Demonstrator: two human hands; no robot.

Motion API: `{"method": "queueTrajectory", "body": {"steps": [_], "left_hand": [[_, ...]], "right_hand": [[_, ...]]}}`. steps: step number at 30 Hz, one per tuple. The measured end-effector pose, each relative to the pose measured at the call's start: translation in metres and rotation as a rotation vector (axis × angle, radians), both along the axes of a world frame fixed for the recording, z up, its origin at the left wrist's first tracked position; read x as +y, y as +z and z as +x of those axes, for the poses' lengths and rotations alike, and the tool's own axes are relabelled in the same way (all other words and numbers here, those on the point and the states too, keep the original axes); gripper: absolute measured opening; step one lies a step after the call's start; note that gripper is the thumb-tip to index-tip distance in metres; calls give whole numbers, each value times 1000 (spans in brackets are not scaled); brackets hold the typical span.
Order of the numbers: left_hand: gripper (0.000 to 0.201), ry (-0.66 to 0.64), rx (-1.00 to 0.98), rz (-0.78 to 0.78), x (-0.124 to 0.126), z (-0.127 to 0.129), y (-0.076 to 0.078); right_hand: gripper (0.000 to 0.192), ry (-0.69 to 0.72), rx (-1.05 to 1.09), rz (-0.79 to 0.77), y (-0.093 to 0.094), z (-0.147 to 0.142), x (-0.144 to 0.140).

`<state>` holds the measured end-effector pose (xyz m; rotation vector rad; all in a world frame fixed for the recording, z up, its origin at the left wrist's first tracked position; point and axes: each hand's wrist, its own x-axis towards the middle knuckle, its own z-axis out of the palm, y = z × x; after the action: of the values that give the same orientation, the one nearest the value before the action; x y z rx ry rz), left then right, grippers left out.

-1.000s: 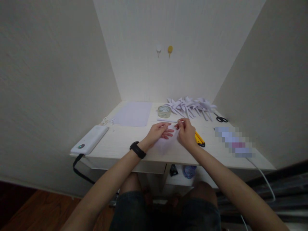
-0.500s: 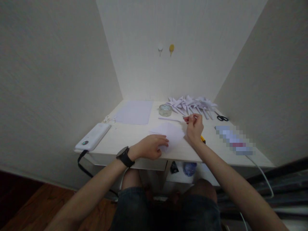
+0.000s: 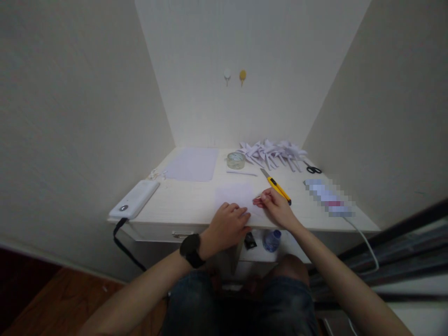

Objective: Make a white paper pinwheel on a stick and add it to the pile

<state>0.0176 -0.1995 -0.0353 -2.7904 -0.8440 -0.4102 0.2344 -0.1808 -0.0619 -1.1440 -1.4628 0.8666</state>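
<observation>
A small sheet of white paper (image 3: 235,192) lies near the desk's front edge. My left hand (image 3: 229,224), a black watch on its wrist, rests on the near part of this paper with its fingers laid out flat. At the paper's right side, my right hand (image 3: 276,207) has thumb and fingers pinched together; whatever is between them is too small to make out. A yellow utility knife (image 3: 276,186) with its blade out lies just beyond my right hand. Behind the paper is a thin white paper stick (image 3: 241,173).
Further back are a roll of clear tape (image 3: 235,160), a larger paper sheet (image 3: 192,164) and a pile of paper pinwheels (image 3: 271,153). Black-handled scissors (image 3: 314,170) and a blurred-out phone-like object (image 3: 329,198) lie right. A white device (image 3: 135,200) with a black strap sits left.
My right hand has come down and left to the paper's side, uncovering the utility knife. My left hand has shifted toward the desk edge, and the paper now lies flatter.
</observation>
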Motion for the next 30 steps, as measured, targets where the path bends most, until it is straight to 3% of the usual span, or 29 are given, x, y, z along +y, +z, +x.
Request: {"method": "queueTrajectory", "body": {"steps": [6, 11, 15, 21, 30], "left_hand": [[29, 43, -43, 19, -4, 12, -7], [35, 30, -111, 0, 4, 6, -6], [28, 9, -173, -15, 15, 0, -6], [19, 0, -213, -34, 23, -3, -9], [20, -15, -217, -70, 20, -1, -3]], "right_hand": [[42, 0, 30, 9, -3, 2, 1], [39, -50, 0, 66, -8, 5, -1], [37, -93, -11, 81, -7, 8, -4], [39, 28, 133, -45, 0, 3, -11], [35, 92, 119, -39, 0, 1, -15]]}}
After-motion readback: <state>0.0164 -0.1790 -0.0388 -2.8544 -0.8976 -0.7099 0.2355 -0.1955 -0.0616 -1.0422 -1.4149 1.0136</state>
